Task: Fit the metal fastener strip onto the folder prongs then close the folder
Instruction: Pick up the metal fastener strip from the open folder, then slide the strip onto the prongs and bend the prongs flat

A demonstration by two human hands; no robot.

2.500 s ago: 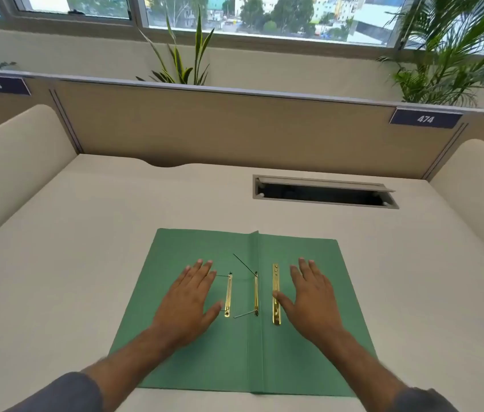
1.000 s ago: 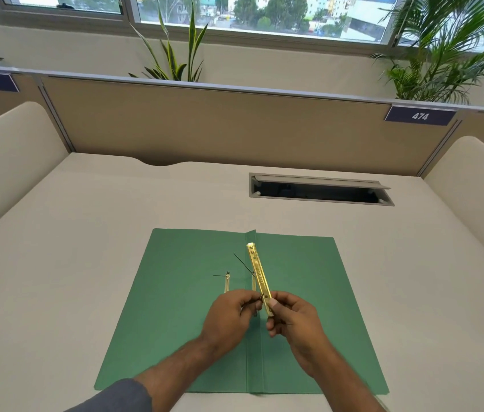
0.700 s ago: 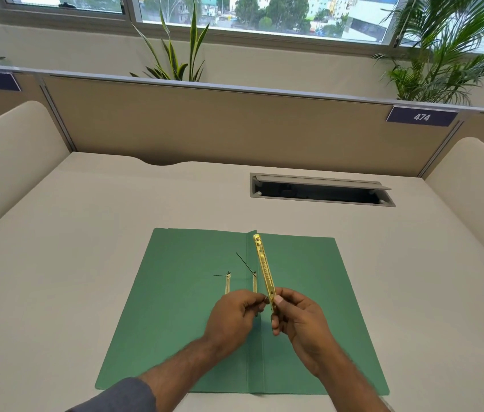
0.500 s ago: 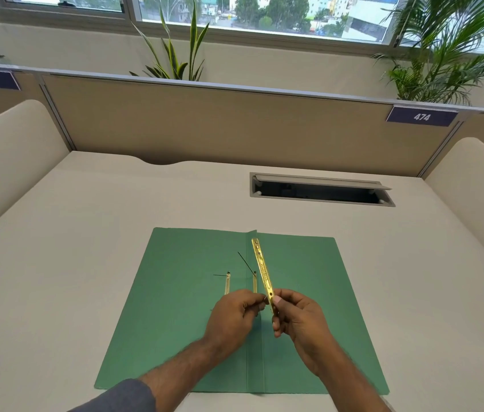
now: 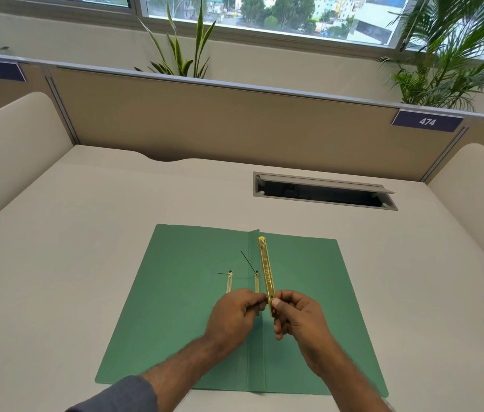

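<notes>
A green folder [image 5: 175, 292] lies open and flat on the desk. Above its spine I hold a gold metal fastener strip [image 5: 265, 269], its far end raised and pointing away from me. My right hand [image 5: 300, 322] pinches the strip's near end. My left hand [image 5: 233, 315] has its fingertips closed at that same end. Two thin gold bars [image 5: 229, 282] lie on the folder just left of the spine, each with a dark thin prong [image 5: 248, 260] sticking up at its far end. Their near ends are hidden under my left hand.
A rectangular cable slot [image 5: 324, 191] with a raised lid is cut into the desk behind the folder. Beige partition panels [image 5: 234, 129] wall the desk at the back and both sides, with potted plants beyond.
Both hands left the folder, and the right one lifted the strip from beside the spine. Over the last second the strip has tilted slightly, both hands staying at its near end.
</notes>
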